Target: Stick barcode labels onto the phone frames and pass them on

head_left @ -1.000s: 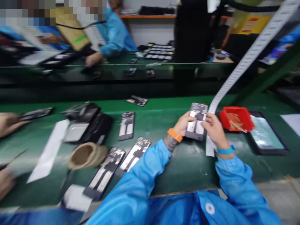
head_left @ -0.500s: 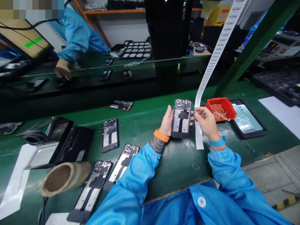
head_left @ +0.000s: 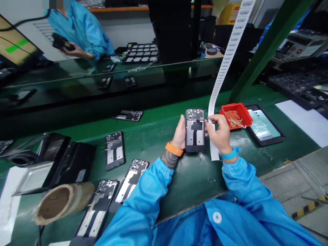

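Observation:
My left hand (head_left: pixel 180 134) is wrapped round an opened phone (head_left: pixel 195 131), screws and circuit board facing up, held upright above the green bench. Close to the phone's right edge is my right hand (head_left: pixel 218 132), its thumb and forefinger pinched together; what sits between the fingertips is too small to make out. A long strip of white barcode labels (head_left: pixel 225 65) hangs down and passes behind my right fingers, its blank lower end near the bench. More opened phones lie at the left, one (head_left: pixel 114 150) beyond my left forearm and another (head_left: pixel 97 208) nearer the front.
A red bin (head_left: pixel 249 119) of small tan pieces stands right of my right hand, beside a black tray (head_left: pixel 278 138) with pale panels. A cardboard tube (head_left: pixel 77 198) and black box (head_left: pixel 82 159) stand at the left. Across the bench, a person in blue holds a dark device (head_left: pixel 61 42).
My right hand has moved from the label strip to the phone's right edge. The person across has lifted a dark device off the bench. The whole view has shifted slightly.

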`<state>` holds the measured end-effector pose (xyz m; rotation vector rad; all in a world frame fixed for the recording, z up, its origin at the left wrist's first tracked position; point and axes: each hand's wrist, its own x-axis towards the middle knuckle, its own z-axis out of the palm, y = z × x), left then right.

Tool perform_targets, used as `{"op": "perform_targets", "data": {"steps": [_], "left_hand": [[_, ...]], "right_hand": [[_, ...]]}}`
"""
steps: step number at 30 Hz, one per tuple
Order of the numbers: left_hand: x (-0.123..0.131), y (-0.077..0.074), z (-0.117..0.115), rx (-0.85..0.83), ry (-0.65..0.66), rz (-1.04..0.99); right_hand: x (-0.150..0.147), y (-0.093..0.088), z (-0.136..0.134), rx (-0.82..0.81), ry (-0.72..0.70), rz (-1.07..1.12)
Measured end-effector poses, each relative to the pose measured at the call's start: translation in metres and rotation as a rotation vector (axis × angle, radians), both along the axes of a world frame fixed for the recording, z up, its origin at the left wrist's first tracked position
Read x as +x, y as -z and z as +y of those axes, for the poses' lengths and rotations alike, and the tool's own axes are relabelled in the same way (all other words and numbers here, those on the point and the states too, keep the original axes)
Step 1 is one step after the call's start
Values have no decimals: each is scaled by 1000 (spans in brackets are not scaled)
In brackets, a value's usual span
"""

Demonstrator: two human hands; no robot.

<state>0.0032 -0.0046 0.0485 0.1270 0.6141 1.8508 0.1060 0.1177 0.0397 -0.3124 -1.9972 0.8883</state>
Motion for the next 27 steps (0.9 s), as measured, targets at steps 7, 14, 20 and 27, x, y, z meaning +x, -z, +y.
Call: {"op": "perform_targets", "data": {"steps": [7,14,20,27], "left_hand": [[-7,2,0,-133,-69,165],[-8,17,10,-354,-302,241],[-9,15,6,-311,-193,161],[-6,18,19,-167,101,8]], "right_hand": [[44,-4,98,-201,389,121],[49,28,56,-119,-69,-437],[44,63,49,237,-39,-576],[43,68,54,275,-46,-565]]}}
